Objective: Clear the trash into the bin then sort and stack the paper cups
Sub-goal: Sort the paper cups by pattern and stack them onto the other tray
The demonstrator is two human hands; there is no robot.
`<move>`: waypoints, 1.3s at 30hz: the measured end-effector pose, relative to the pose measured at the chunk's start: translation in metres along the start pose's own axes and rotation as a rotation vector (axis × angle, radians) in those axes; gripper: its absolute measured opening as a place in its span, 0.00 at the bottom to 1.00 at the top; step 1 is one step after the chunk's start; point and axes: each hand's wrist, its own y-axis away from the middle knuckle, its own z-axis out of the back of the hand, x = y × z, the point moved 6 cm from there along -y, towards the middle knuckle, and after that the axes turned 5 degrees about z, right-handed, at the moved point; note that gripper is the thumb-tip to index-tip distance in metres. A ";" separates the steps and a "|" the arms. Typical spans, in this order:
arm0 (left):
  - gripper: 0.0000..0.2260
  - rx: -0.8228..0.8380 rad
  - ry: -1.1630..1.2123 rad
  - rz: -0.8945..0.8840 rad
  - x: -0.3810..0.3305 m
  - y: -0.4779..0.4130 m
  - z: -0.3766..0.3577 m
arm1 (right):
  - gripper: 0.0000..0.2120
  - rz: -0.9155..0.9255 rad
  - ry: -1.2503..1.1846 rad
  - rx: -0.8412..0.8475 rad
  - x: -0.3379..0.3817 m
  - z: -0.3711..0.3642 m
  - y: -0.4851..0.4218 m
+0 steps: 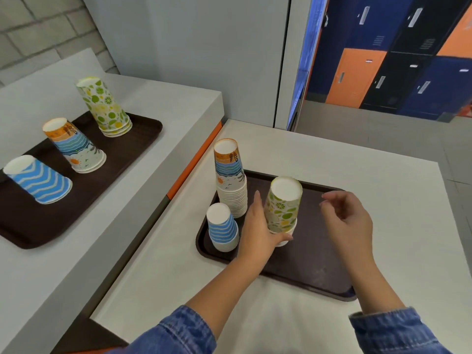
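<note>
We see the left grip point(258, 226) closed around the foot of the lime cup stack point(282, 205), the thumb across its lower rim and the fingers up its left side. This stack stands mouth down on the near tray point(319, 251), its long axis upright with a slight lean. The right grip point(350, 218) hangs apart from the stack on its right side, fingers loosely bent, and holds nothing. So the left grip is the nearer one and has the stack.

Just left of the left grip stands the small blue wave stack point(223, 228). Beyond it is the tall sunset stack point(231, 180).

Far to the left of both grips, on the second counter point(166, 98), the far tray point(25, 221) carries three more stacks: far lime stack point(107, 106), far sunset stack point(74, 146), far blue stack point(38, 180).

We count two trays and six stacks, two of each pattern. We see no trash and no bin.
</note>
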 end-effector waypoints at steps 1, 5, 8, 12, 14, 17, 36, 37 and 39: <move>0.46 -0.030 0.009 -0.032 -0.003 0.010 0.012 | 0.11 0.046 -0.048 -0.003 0.010 -0.003 0.008; 0.16 -0.424 0.055 -0.348 -0.014 0.048 0.091 | 0.08 0.208 -0.174 0.155 0.033 -0.045 0.034; 0.09 -0.599 0.118 -0.337 0.000 0.049 0.142 | 0.08 0.221 -0.081 0.343 0.025 -0.096 0.046; 0.09 -0.532 0.175 -0.079 0.044 0.020 0.172 | 0.38 0.058 0.155 0.618 -0.010 -0.165 0.052; 0.10 -0.394 0.141 0.059 0.071 0.005 0.170 | 0.45 0.005 0.176 0.645 -0.018 -0.184 0.051; 0.12 -0.247 0.094 0.135 0.102 -0.006 0.161 | 0.40 0.013 0.117 0.630 -0.020 -0.199 0.051; 0.20 -0.009 0.041 0.163 0.134 -0.019 0.123 | 0.27 0.097 0.044 0.413 0.007 -0.181 0.038; 0.23 0.022 0.034 0.158 0.133 -0.019 0.120 | 0.28 0.098 0.051 0.404 0.009 -0.179 0.036; 0.29 0.087 0.025 0.147 0.131 -0.020 0.114 | 0.28 0.098 0.050 0.386 0.014 -0.176 0.032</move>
